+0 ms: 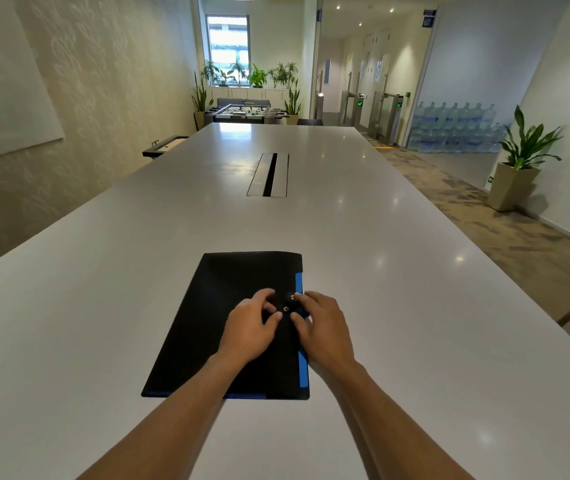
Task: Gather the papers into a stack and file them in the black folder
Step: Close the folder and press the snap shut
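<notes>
Head view first and only: the black folder lies flat on the white bench, near the person's edge, flap closed over a blue lining that peeks out along its right side and bottom edge. No loose papers anywhere on the bench, so the stack is presumably inside already, though that is a guess; nothing white shows at the edges. Both hands are down on the flap's right half. Left hand has its fingers curled and pressing on the cover, thumb reaching toward a small metal snap. Right hand comes in from the blue edge, its grip pinched on the flap tab beside a second stud. Looks like the fastening step, the last one. What could go wrong: the two studs sit apart, not mated, and if the tab is pressed off-centre the snap will not catch. Push too hard and the folder could skate on that glossy bench.
</notes>
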Demonstrator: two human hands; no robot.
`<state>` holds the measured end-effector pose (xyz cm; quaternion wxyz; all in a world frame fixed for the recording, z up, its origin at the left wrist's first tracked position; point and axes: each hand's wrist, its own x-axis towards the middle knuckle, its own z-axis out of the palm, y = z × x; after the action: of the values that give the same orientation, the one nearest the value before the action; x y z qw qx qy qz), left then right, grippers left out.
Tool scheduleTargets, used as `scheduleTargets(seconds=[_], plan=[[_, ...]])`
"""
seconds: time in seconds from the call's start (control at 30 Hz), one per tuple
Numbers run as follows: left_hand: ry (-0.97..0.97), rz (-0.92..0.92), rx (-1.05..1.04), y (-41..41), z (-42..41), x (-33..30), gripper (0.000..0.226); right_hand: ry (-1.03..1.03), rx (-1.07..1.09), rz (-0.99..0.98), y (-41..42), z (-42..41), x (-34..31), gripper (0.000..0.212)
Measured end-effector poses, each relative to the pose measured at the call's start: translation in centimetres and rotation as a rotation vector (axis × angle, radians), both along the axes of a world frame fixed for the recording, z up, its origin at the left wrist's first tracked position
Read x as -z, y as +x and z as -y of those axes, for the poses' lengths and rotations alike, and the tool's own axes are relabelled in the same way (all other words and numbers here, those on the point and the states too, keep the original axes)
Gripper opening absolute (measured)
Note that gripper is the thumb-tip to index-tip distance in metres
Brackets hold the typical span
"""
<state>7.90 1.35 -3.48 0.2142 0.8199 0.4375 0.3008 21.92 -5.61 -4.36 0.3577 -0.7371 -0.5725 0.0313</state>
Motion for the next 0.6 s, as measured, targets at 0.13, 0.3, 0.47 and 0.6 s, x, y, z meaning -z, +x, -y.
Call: scheduleTargets(seconds=[0.13, 0.3, 0.47, 0.6], plan=[[0.062, -0.005, 0.121, -0.1, -0.1, 0.6, 0.041, -0.063, -0.063, 0.197, -0.1, 0.1, 0.2, 0.041], [0.19, -0.124, 0.119, 0.4, 0.0, 1.5, 0.035, -0.148, -0.063, 0.295, -0.3, -0.1, 0.5, 0.045], [0.245, -0.122, 0.112, 0.6, 0.1, 1.3, 0.034, -0.168, -0.063, 0.322, -0.4, -0.1, 0.6, 0.045], [0.277, -0.152, 0.114, 0.7, 0.1, 1.4, 0.035, -0.182, -0.058, 0.335, -0.5, -0.2, 0.6, 0.045]])
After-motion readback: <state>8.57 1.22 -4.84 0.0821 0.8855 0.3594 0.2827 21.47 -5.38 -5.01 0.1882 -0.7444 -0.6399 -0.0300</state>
